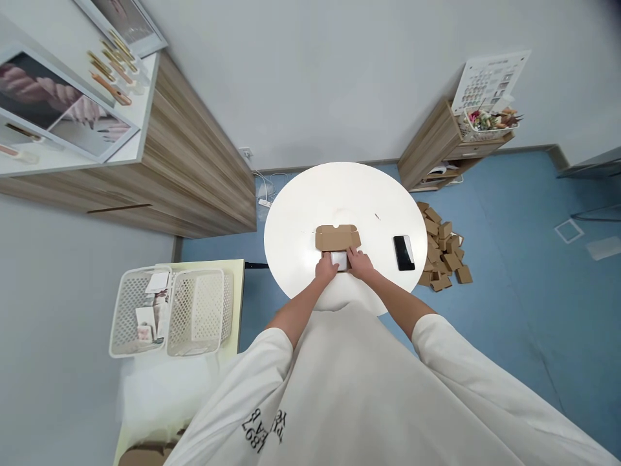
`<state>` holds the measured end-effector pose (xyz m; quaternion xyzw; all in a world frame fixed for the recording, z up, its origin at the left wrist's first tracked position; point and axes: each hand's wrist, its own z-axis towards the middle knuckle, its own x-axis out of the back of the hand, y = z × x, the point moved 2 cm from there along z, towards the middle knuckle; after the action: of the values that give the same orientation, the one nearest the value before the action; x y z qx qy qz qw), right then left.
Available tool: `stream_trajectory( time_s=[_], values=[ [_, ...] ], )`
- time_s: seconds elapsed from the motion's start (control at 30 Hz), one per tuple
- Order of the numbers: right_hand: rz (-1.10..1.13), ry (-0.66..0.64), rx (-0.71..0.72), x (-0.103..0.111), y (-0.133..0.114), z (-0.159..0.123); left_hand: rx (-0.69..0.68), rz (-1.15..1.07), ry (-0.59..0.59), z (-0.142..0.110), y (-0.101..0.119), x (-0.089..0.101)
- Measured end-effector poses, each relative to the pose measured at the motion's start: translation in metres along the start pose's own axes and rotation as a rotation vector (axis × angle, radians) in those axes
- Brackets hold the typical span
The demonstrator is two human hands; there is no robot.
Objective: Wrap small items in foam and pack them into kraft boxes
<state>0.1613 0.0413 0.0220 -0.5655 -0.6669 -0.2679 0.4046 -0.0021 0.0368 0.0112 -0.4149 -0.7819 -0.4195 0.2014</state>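
A small brown cardboard box [338,239] lies on the round white table [310,194], its lid flap folded back, away from me. Inside its near part sits a flat white item [339,260], whose kind I cannot make out. My left hand [326,266] is closed around the box's left side, the thumb by the white item. On the right side, my right hand [359,263] grips the box, with fingers reaching up to the lid's fold. My hands partly hide both side walls of the box.
A black phone [403,253] lies at the table's right. Beyond it, several small cardboard boxes [442,255] are heaped on the floor. Two white baskets [194,314] stand on a side table at left. Wooden cabinets [194,149] rise at far left and back right.
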Motion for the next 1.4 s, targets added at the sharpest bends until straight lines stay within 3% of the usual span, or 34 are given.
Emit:
stream_trajectory(
  time_s=[0.2,0.33,0.43,0.67,0.8,0.9,1.0,1.07,1.2,1.4],
  values=[
    [0.010,-0.001,0.003,-0.002,0.003,0.002,-0.255,0.276,0.101,-0.009,0.008,-0.003],
    [0.010,0.006,0.013,-0.004,0.004,0.003,-0.516,0.423,-0.015,-0.017,0.008,-0.011],
    [0.016,0.015,0.015,-0.005,0.004,0.002,-0.555,0.500,-0.045,-0.020,0.009,-0.016],
    [0.028,0.031,0.044,-0.005,0.008,-0.008,-0.500,0.409,-0.079,-0.013,0.007,-0.006],
    [0.122,0.111,0.046,-0.004,0.012,-0.019,-0.529,0.263,-0.098,-0.014,-0.003,0.003],
    [0.317,0.223,-0.068,-0.002,0.019,-0.022,-0.418,0.054,0.049,-0.012,-0.013,0.011],
    [0.625,0.337,-0.250,0.001,0.032,-0.016,-0.143,-0.170,0.317,-0.003,-0.023,0.028],
    [0.820,0.398,-0.315,0.005,0.040,-0.008,0.037,-0.337,0.413,0.007,-0.029,0.043],
    [1.028,0.433,-0.317,0.016,0.048,0.009,0.156,-0.618,0.327,0.029,-0.031,0.065],
    [1.238,0.399,-0.320,0.026,0.043,0.009,0.085,-0.642,0.146,0.034,-0.025,0.069]
  ],
)
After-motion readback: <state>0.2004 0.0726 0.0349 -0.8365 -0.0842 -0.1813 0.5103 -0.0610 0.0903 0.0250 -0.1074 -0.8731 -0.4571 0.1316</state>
